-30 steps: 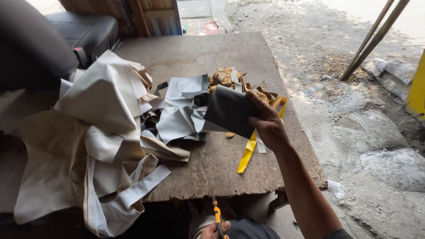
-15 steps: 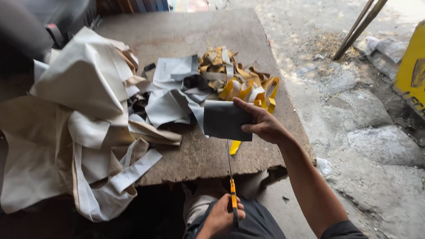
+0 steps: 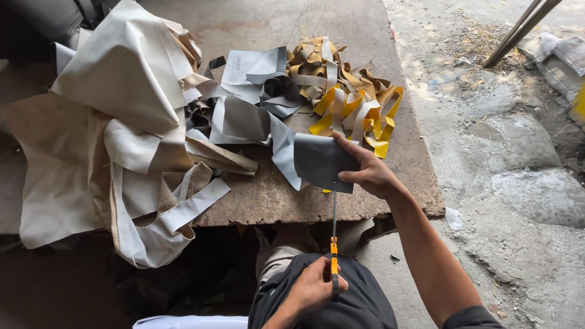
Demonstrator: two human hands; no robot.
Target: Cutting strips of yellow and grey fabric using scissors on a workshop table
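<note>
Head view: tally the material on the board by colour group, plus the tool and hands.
Cream sheet pile: 1
Grey pieces cluster: 1
Yellow and tan strip heap: 1
Grey piece held by right hand: 1
Scissors in left hand: 1
Hands: 2
Total: 7

The flat grey piece of leather-like sheet (image 3: 322, 161) sits pinched at its right edge, held out level over the near edge of the table, its left side trailing into a grey strip. The long scissors with orange-and-black handles (image 3: 334, 244) stand nearly upright, blade tips right under the sheet's lower edge.
</note>
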